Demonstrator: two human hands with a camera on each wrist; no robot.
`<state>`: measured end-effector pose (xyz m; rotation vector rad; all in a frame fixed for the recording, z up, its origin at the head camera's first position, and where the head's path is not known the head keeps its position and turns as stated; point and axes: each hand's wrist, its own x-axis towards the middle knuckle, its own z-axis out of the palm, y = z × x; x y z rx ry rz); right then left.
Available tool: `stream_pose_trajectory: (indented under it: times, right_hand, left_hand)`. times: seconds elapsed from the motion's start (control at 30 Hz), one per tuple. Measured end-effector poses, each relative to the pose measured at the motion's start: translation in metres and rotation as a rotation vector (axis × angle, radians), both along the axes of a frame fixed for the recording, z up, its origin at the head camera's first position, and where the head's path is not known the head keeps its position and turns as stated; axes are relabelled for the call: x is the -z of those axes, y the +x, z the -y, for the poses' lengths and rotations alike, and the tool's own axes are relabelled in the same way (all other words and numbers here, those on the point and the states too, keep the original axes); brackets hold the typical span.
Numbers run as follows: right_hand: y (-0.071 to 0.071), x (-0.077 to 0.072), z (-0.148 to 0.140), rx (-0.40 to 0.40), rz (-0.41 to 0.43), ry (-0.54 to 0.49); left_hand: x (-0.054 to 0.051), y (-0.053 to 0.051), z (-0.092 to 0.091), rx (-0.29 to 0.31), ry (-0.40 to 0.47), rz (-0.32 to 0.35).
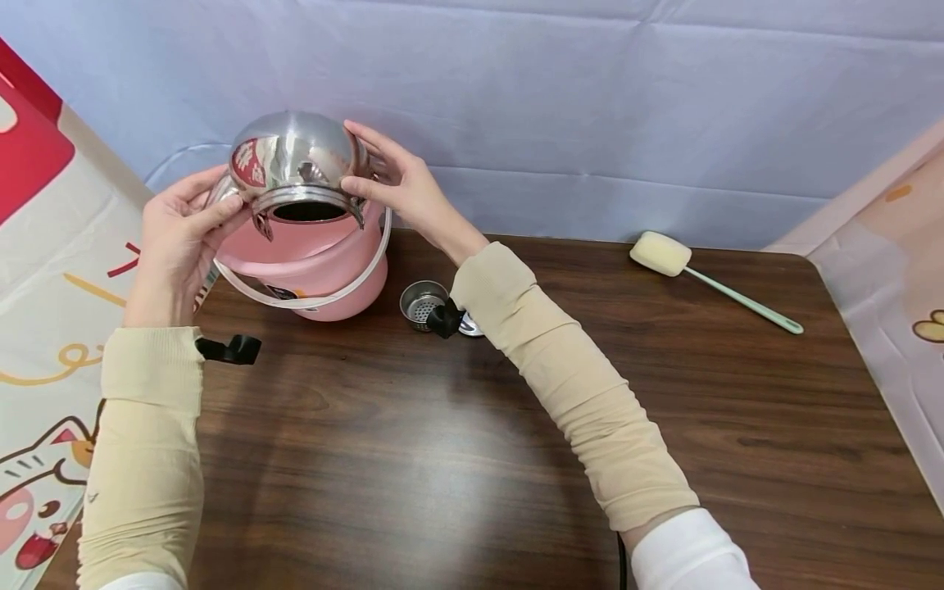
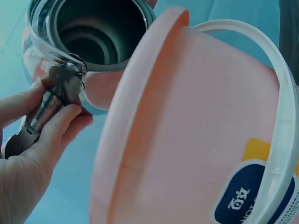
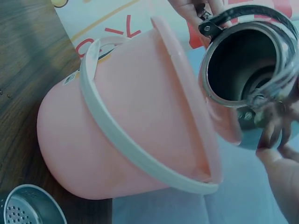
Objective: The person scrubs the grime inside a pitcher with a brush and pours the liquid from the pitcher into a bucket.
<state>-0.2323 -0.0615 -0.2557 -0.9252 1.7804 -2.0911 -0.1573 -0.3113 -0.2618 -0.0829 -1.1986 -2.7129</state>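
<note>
A shiny steel teapot is held mouth-down over a pink bucket at the back left. My left hand pinches a narrow part jutting from the pot's left side between thumb and fingers. On the other side, my right hand grips the pot, thumb near the rim and fingers further up. Both wrist views look into the pot's dark round opening, which is beside the bucket's rim. The bucket's white handle hangs down across its front. Water inside the bucket cannot be seen.
A perforated steel strainer cup stands right of the bucket. Close to it, a shiny metal piece is partly hidden by the right sleeve. A sponge brush with a pale green handle lies at the back right. Fabric walls border the wooden table.
</note>
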Motion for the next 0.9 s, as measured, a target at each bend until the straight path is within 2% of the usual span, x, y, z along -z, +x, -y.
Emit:
stream_pose_trajectory:
  times: [0.1,0.4,0.53,0.67,0.9]
  right_hand:
    - [0.001,-0.004,-0.001,0.042,0.02,0.033]
    - [-0.005,-0.003,-0.003,0.145,-0.01,0.125]
    - [-0.001,-0.008,-0.005,0.15,0.045,0.099]
    - [0.004,-0.015,-0.009,0.152,0.093,0.09]
    - [0.009,-0.021,-0.02,0.189,0.161,0.174]
  left_hand:
    - [-0.003,0.0,-0.003,-0.009,-0.031,0.007]
    - [-0.012,0.003,-0.014,-0.04,-0.087,-0.027]
    - [-0.016,0.006,-0.019,-0.061,-0.119,-0.044]
    - [-0.021,0.009,-0.024,-0.046,-0.137,-0.055]
    - [-0.027,0.015,-0.034,0.023,-0.215,-0.031]
